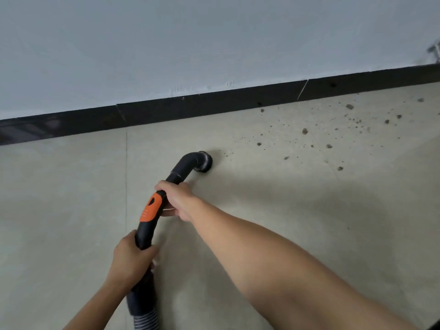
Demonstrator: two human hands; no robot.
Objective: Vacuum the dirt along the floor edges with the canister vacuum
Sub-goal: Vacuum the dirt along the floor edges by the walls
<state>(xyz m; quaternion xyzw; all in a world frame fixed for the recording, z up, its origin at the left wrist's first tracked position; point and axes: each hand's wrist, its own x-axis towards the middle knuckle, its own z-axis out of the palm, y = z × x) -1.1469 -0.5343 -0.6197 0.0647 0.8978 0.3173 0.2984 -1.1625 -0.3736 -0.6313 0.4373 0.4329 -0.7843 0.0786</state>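
Both hands are clamped on the vacuum's black handle (145, 234), set apart along it. The right hand (177, 200) wraps the forward end, at the top of the orange grip panel (151, 209). The left hand (132, 259) grips the lower end, where the ribbed hose (145, 320) joins. Beyond the right hand a curved tube (182, 167) bends to a round brush nozzle (205, 161), which sits on the beige tiled floor (71, 186), near the black baseboard (214, 106). Dirt crumbs (304, 131) and finer specks lie scattered on the floor to the nozzle's right, reaching the baseboard below the pale wall (214, 44).
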